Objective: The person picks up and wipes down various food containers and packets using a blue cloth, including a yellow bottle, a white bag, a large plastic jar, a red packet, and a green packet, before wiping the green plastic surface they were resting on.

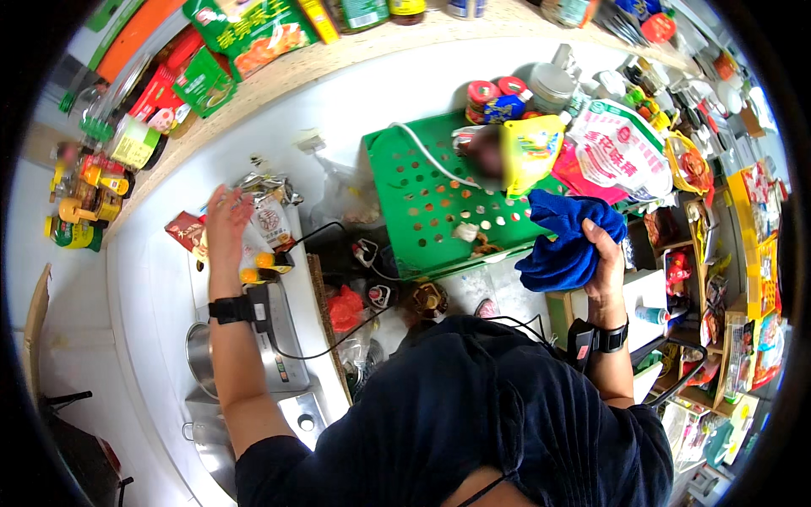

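Note:
Bunched up in my right hand (605, 260) is a blue cloth (564, 241), held over the right end of a green perforated plastic tray (415, 196). My left hand (228, 218) reaches over the white counter at the left, among food packets; whether it grips one of them cannot be told. Beside it lie a white printed packet (272, 222), a red packet (189, 233) and bottles with yellow-orange caps (265, 260). A yellow pouch (535, 149) and a large white printed bag (621, 149) stand at the tray's right side, close to the cloth.
A wooden shelf (285, 70) with sauces and seasoning bags runs across the top. Red-lidded jars (483, 94) stand behind the tray. An induction cooker (282, 342) and steel pots (201, 355) are at lower left. Stocked shelves (716, 342) line the right. Black cables cross near my left wrist.

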